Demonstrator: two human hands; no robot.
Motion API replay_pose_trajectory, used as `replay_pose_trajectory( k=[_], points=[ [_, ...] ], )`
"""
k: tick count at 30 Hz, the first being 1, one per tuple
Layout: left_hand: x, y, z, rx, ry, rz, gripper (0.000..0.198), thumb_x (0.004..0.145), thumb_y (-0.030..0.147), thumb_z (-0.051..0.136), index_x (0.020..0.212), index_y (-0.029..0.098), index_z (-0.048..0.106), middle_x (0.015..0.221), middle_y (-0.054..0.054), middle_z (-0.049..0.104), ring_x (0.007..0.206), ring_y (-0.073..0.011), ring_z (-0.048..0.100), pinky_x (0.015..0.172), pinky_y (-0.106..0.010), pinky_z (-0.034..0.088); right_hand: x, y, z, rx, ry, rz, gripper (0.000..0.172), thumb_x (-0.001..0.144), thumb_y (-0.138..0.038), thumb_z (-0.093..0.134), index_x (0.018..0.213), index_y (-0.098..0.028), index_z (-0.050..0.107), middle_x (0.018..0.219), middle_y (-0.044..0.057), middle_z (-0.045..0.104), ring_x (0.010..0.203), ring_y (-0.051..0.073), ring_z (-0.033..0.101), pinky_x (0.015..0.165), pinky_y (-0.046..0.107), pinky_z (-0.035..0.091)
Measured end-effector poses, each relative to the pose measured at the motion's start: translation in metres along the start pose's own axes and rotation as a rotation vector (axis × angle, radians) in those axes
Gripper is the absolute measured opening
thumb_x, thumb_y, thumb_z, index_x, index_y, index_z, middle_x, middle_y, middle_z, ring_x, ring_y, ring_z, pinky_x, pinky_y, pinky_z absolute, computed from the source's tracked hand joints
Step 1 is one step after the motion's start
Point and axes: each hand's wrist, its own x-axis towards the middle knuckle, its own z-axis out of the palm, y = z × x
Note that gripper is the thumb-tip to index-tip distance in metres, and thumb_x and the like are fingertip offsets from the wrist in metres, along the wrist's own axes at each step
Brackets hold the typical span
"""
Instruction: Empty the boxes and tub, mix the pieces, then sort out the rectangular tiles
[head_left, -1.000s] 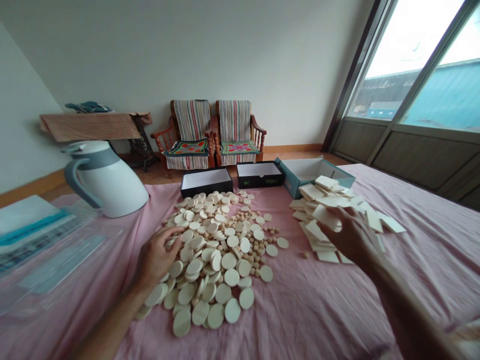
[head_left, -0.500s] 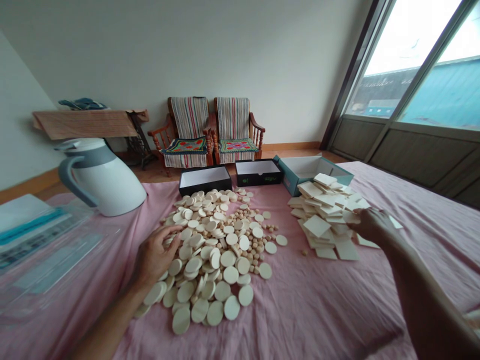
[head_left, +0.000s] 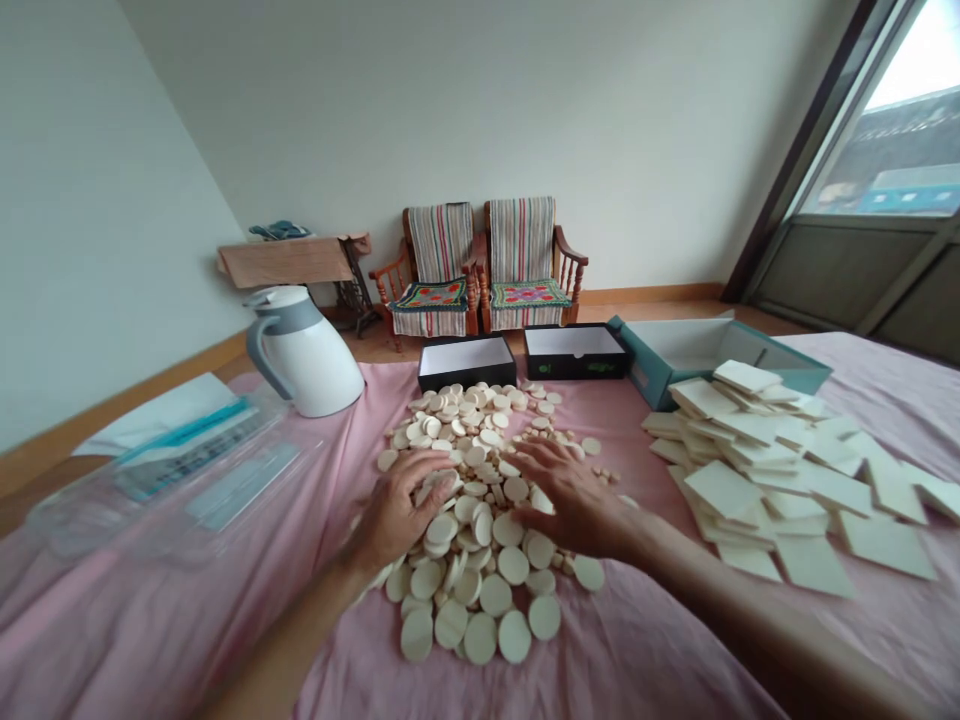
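Observation:
Round pale wooden discs (head_left: 495,594) lie heaped in the middle of the pink cloth (head_left: 585,650), with small wooden beads (head_left: 604,474) among them and at the heap's right side. On the heap's left side rests my left hand (head_left: 405,505), fingers apart and curved over the discs. Across from it my right hand (head_left: 574,495) lies over the right side with its fingers spread. Both hands touch the heap, and neither grips a piece that I can see. Square wooden tiles (head_left: 724,492) form a separate loose pile at the right.
Behind the heap stand two black boxes (head_left: 466,382) (head_left: 577,367) and a teal box (head_left: 652,382). A white and grey jug (head_left: 319,365) and clear plastic packaging (head_left: 240,485) are at the left. Two chairs (head_left: 442,245) (head_left: 523,240) stand beyond.
My right hand has left the square tiles and moved left onto the disc heap. My left hand stays at the heap's left side. The view has turned left.

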Motion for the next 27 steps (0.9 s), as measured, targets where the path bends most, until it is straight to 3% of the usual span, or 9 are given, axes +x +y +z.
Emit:
replay_pose_trajectory(
  k=[3, 6, 11, 15, 19, 23, 25, 27],
  points=[
    [0.008, 0.001, 0.005, 0.02, -0.078, -0.007, 0.024, 0.091, 0.028, 0.053, 0.109, 0.021, 0.067, 0.114, -0.009, 0.067, 0.11, -0.0219, 0.061, 0.098, -0.039, 0.049, 0.03, -0.013, 0.015, 0.044, -0.101, -0.094, 0.074, 0.083, -0.054, 0.057, 0.147, -0.024, 0.036, 0.153, 0.013, 0.033, 0.141, 0.034, 0.023, 0.11, 0.054, 0.023],
    [0.019, -0.007, 0.006, 0.064, -0.147, -0.016, 0.028, 0.088, 0.025, 0.053, 0.114, 0.021, 0.065, 0.116, -0.009, 0.067, 0.111, -0.0228, 0.059, 0.1, -0.041, 0.047, 0.043, -0.015, 0.018, 0.075, -0.141, -0.118, 0.071, 0.084, -0.062, 0.051, 0.144, -0.025, 0.04, 0.151, 0.011, 0.038, 0.14, 0.034, 0.025, 0.11, 0.054, 0.023],
    [0.034, -0.02, -0.001, 0.102, -0.338, 0.043, 0.024, 0.088, 0.027, 0.053, 0.106, 0.022, 0.069, 0.112, -0.008, 0.069, 0.111, -0.0238, 0.059, 0.099, -0.041, 0.046, 0.022, -0.01, 0.016, 0.066, -0.068, -0.124, 0.05, 0.088, -0.042, 0.053, 0.135, -0.025, 0.049, 0.141, 0.008, 0.049, 0.136, 0.03, 0.031, 0.11, 0.049, 0.025],
    [0.045, -0.026, -0.003, 0.117, -0.276, 0.009, 0.019, 0.089, 0.027, 0.053, 0.09, 0.02, 0.071, 0.102, -0.008, 0.07, 0.1, -0.0223, 0.062, 0.093, -0.039, 0.047, -0.002, -0.003, 0.012, 0.051, -0.009, -0.008, 0.033, 0.087, -0.019, 0.047, 0.118, -0.022, 0.058, 0.128, 0.01, 0.057, 0.119, 0.026, 0.046, 0.101, 0.043, 0.035],
    [0.063, -0.023, 0.003, 0.061, -0.219, 0.023, 0.019, 0.089, 0.026, 0.053, 0.09, 0.021, 0.071, 0.1, -0.006, 0.07, 0.097, -0.0201, 0.062, 0.09, -0.034, 0.047, -0.009, 0.004, 0.013, 0.017, 0.038, 0.119, 0.02, 0.081, -0.011, 0.045, 0.094, -0.019, 0.058, 0.103, 0.008, 0.062, 0.095, 0.023, 0.053, 0.087, 0.037, 0.039],
    [0.074, -0.009, 0.013, 0.046, -0.439, 0.174, 0.018, 0.089, 0.025, 0.055, 0.084, 0.021, 0.072, 0.082, -0.004, 0.07, 0.083, -0.0182, 0.062, 0.083, -0.031, 0.046, -0.009, 0.017, 0.016, -0.047, 0.096, 0.23, 0.01, 0.083, -0.014, 0.047, 0.084, -0.019, 0.055, 0.093, 0.008, 0.061, 0.089, 0.023, 0.052, 0.081, 0.035, 0.038],
    [0.075, -0.004, 0.017, 0.082, -0.542, 0.212, 0.015, 0.087, 0.022, 0.057, 0.087, 0.02, 0.072, 0.083, -0.004, 0.069, 0.084, -0.0184, 0.061, 0.082, -0.031, 0.045, -0.01, 0.027, 0.018, -0.071, 0.112, 0.266, 0.008, 0.085, -0.018, 0.048, 0.086, -0.019, 0.056, 0.096, 0.008, 0.062, 0.091, 0.023, 0.053, 0.081, 0.035, 0.038],
    [0.075, -0.002, 0.02, 0.136, -0.574, 0.2, 0.014, 0.085, 0.019, 0.06, 0.093, 0.019, 0.071, 0.089, -0.005, 0.068, 0.088, -0.0191, 0.061, 0.082, -0.03, 0.045, -0.011, 0.035, 0.019, -0.093, 0.126, 0.283, 0.008, 0.086, -0.021, 0.049, 0.088, -0.019, 0.058, 0.099, 0.009, 0.063, 0.093, 0.024, 0.053, 0.082, 0.036, 0.038]
  ],
)
